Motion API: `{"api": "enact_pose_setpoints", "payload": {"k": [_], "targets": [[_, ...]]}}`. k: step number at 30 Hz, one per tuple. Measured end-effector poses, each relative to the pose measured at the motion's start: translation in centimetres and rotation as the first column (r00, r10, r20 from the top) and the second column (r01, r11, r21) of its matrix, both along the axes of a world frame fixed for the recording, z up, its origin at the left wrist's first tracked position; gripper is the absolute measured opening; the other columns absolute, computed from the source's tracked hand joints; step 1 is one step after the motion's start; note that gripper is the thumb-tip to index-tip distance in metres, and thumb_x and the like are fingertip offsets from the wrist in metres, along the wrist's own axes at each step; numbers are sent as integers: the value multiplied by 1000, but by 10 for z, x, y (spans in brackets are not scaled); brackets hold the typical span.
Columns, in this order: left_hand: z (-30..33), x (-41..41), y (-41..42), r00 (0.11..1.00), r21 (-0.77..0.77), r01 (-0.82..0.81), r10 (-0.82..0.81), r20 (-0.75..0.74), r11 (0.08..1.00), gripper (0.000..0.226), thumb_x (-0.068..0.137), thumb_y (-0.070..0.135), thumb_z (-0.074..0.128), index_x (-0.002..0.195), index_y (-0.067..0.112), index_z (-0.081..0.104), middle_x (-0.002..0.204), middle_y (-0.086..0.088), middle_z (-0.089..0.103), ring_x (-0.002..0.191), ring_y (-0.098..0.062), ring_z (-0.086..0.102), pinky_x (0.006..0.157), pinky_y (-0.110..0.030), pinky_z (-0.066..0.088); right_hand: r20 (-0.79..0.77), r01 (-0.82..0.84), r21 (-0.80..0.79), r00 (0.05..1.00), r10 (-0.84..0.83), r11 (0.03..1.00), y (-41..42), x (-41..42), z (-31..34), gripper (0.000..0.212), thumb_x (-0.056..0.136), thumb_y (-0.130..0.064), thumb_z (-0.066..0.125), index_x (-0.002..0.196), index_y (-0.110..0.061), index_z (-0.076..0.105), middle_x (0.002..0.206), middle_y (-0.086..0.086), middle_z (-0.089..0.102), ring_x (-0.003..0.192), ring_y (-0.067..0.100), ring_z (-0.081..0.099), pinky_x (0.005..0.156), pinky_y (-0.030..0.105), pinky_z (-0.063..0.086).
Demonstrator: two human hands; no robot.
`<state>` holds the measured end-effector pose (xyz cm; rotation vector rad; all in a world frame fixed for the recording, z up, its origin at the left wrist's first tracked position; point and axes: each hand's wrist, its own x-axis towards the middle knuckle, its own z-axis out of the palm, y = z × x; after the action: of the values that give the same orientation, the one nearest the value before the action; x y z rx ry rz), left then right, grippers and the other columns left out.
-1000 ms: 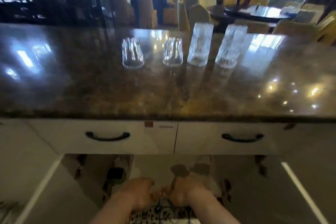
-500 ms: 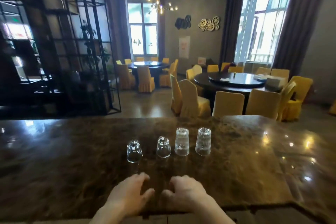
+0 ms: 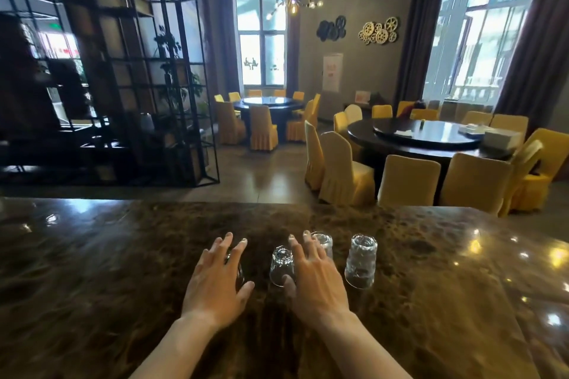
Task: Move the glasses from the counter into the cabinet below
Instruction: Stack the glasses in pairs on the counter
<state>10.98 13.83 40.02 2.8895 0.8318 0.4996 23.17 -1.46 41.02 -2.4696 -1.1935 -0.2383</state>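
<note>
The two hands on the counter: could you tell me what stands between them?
In the head view, one short upturned glass stands on the counter between the left hand and the right hand.

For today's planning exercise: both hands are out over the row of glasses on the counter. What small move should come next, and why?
Probably close each hand on the glass beneath it. The left hand is spread over the leftmost glass, the right hand over the third glass, fingers open, neither gripped yet. All four stand upside down on the counter, so a grip round the sides should do.
</note>
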Motion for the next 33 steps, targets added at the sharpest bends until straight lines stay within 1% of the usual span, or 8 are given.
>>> {"api": "enact_pose_setpoints", "payload": {"k": [7, 13, 17, 22, 25, 27, 31, 33], "targets": [[-39, 44, 73, 990, -23, -12, 8, -142, 1000, 97, 83, 61, 62, 154, 38, -1, 163, -3, -6, 150, -24, 1, 121, -40, 11, -33, -4, -139, 999, -1, 990, 61, 39, -46, 84, 94, -33, 63, 159, -24, 10, 168, 12, 5, 154, 28, 6, 123, 41, 14], [-60, 86, 132, 912, -10, 71, -69, -405, 997, 116, 69, 53, 80, 151, 46, -1, 164, -5, -3, 150, -31, 6, 117, -48, 21, 37, -20, -336, 999, 34, 942, 113, 65, -70, 94, 89, -17, 71, 159, -24, 8, 167, 16, 2, 154, 33, -1, 124, 45, 13], [-69, 98, 146, 813, -22, 141, -128, -568, 990, 107, 69, 44, 83, 151, 40, 15, 155, -4, 28, 135, -29, 41, 100, -42, 45, 38, -28, -495, 998, 54, 868, 136, 79, -76, 86, 91, -9, 66, 158, -24, 14, 167, 18, 3, 153, 37, -2, 123, 51, 16], [-70, 101, 153, 806, 6, 238, -194, -559, 971, 92, 67, 44, 85, 142, 35, 33, 130, -2, 50, 113, -26, 58, 86, -37, 50, 28, -3, -618, 999, 26, 786, 145, 86, -80, 73, 91, -11, 67, 153, -20, 31, 164, 19, 14, 151, 40, 11, 117, 54, 28], [-66, 101, 158, 823, 17, 280, -230, -520, 960, 86, 62, 51, 86, 133, 34, 41, 119, 3, 56, 107, -23, 61, 86, -36, 49, 86, 29, -604, 996, 28, 797, 149, 87, -80, 50, 88, -17, 69, 136, -15, 53, 146, 16, 42, 134, 38, 37, 102, 47, 41], [-63, 98, 162, 864, -29, 274, -259, -432, 961, 82, 60, 55, 85, 128, 36, 43, 114, 7, 58, 104, -19, 61, 86, -34, 49, 120, 38, -587, 992, 40, 809, 150, 87, -79, 41, 88, -16, 69, 127, -14, 59, 134, 14, 49, 123, 34, 44, 95, 44, 43], [-62, 92, 170, 972, -273, 190, -219, -79, 943, 66, 52, 64, 83, 100, 45, 43, 95, 18, 57, 86, -5, 60, 76, -27, 50, 151, 58, -564, 988, 33, 824, 148, 90, -79, 33, 91, -12, 62, 124, -13, 59, 128, 13, 52, 117, 33, 46, 91, 42, 43], [-64, 90, 172, 986, -475, 162, -125, 108, 865, 67, 50, 65, 85, 99, 42, 45, 93, 17, 59, 81, -1, 60, 69, -21, 49, 154, 69, -562, 988, 22, 824, 145, 91, -77, 34, 93, -13, 60, 126, -12, 58, 128, 14, 51, 117, 34, 47, 93, 43, 43]]}}
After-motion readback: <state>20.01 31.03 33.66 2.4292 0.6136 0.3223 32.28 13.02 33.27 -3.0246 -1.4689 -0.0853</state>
